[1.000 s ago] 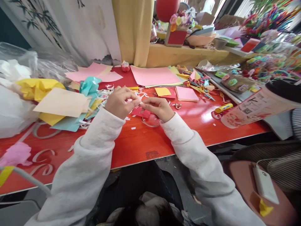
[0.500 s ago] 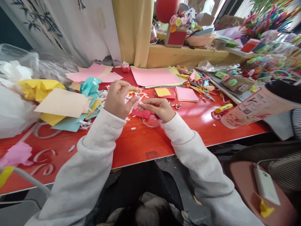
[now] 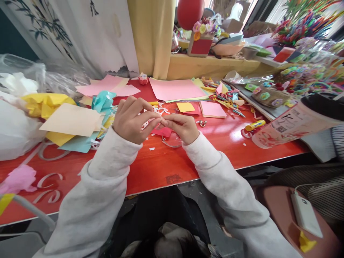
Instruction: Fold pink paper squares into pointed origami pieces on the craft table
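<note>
My left hand [image 3: 133, 120] and my right hand [image 3: 183, 127] meet at their fingertips above the red table [image 3: 158, 168]. Thumb and index finger of each are pinched together. The small white paper strip that showed between them a moment before is now mostly covered by the fingers. Below lie a red paper piece [image 3: 164, 132] and a clear round dish or ring [image 3: 172, 140], partly hidden by my right hand. White paper scraps are scattered behind and under my left hand.
To the left are stacked coloured sheets [image 3: 71, 119], crumpled yellow paper [image 3: 48, 104] and plastic bags. Pink sheets [image 3: 177, 89], a pink note pad [image 3: 213, 109] and several pens lie behind. A lidded cup [image 3: 285, 123] and yellow glue stick [image 3: 255, 125] stand and lie rightward.
My left hand has turned and dropped slightly, its index finger now reaching to the right fingertips. The white strip between the fingers has become mostly hidden. My right hand has shifted little.
</note>
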`<state>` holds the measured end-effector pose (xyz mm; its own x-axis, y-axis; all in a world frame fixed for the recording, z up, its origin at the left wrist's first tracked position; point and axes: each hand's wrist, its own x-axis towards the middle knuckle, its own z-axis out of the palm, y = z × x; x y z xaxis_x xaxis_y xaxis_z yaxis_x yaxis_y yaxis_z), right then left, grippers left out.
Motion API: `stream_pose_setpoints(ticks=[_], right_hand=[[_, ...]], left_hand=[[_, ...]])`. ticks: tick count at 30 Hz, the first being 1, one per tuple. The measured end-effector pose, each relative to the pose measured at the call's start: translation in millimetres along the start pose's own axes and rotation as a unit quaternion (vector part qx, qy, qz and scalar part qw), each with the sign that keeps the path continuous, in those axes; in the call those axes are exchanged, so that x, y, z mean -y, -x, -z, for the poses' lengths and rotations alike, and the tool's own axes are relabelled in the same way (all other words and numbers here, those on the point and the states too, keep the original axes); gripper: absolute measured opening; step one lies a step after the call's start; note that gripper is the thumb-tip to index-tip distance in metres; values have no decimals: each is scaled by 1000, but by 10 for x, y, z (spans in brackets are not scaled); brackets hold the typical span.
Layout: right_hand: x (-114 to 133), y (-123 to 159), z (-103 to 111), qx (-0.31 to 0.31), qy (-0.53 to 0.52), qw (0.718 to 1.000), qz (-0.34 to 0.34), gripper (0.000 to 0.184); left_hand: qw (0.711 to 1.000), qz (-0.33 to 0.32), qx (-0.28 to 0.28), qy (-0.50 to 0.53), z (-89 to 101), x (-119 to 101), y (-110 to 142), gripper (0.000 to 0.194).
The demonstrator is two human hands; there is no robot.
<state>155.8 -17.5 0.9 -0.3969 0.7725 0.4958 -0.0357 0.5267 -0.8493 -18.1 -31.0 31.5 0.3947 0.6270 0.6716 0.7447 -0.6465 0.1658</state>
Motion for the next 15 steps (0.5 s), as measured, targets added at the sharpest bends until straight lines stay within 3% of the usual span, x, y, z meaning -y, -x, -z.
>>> stream_pose_setpoints(ticks=[15], right_hand=[[9,6,7,11,21,1000,16,22]], left_hand=[[996,32,26,80,58,-22,-71,19]])
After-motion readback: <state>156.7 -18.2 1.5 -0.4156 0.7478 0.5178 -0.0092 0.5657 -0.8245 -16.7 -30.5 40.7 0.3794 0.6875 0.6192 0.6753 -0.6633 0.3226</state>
